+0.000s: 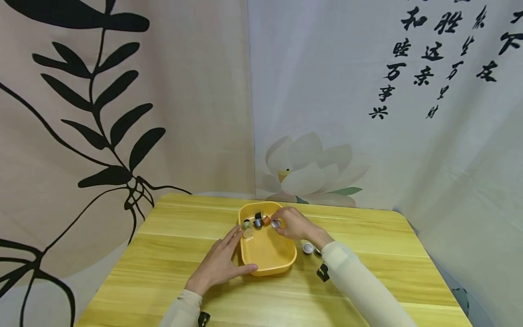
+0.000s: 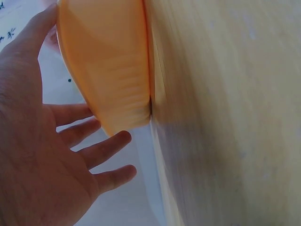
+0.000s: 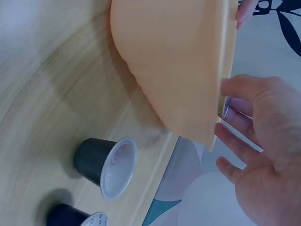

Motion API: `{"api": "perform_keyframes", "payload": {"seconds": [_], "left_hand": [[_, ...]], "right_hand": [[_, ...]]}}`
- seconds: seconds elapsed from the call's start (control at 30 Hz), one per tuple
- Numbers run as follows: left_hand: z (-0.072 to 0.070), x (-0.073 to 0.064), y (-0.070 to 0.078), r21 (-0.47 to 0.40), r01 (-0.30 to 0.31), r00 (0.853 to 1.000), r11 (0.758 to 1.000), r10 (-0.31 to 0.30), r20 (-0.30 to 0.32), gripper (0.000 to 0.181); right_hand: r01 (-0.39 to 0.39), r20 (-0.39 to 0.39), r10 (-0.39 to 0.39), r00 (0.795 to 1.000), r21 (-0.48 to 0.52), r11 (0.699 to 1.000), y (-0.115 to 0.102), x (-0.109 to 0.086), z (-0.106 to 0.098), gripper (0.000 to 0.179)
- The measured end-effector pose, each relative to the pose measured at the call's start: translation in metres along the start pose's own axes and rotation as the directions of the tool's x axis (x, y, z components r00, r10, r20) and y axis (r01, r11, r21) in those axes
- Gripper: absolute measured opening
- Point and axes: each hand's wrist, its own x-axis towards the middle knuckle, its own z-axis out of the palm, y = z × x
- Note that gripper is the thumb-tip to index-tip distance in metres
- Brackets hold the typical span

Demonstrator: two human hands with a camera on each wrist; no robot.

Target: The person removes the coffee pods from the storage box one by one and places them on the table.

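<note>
A yellow plastic tray [image 1: 267, 254] stands on the table with several small coffee capsules in its far half, among them a green one [image 1: 247, 224], a dark silvery one [image 1: 258, 223] and a copper-brown one [image 1: 266, 220]. My right hand [image 1: 295, 224] reaches over the tray's right rim and pinches a coffee capsule [image 1: 276, 223], its pale round face showing; in the right wrist view only a sliver of that capsule [image 3: 226, 106] shows past the rim. Spread along the tray's left side, my left hand [image 1: 220, 262] has straight fingers at the rim and its thumb by the near corner.
Right of the tray, two more capsules lie on the wooden table [image 1: 163, 281]: a dark one with a pale open face [image 3: 103, 167] and another dark one [image 3: 70, 216], partly cut off in the right wrist view. Printed cloth [image 1: 196, 113] hangs behind the table.
</note>
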Motion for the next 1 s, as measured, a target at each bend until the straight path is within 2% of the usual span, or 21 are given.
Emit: {"api": "perform_keyframes", "payload": {"seconds": [0.5,0.73,1.0], "left_hand": [[0.000,0.000,0.000,0.002,0.002,1.000,1.000,-0.002,0.000,0.126],[0.000,-0.001,-0.001,0.012,-0.002,1.000,1.000,0.002,-0.008,0.127],[0.000,0.000,0.000,0.003,0.002,1.000,1.000,-0.002,-0.001,0.127]], "right_hand": [[-0.001,-0.081,0.006,0.997,0.070,0.998,-0.008,-0.028,-0.020,0.032],[0.005,-0.113,0.013,0.994,0.157,0.988,-0.007,-0.044,-0.027,0.028],[-0.028,-0.124,0.062,0.990,0.263,0.964,-0.003,-0.064,-0.033,0.027]]}}
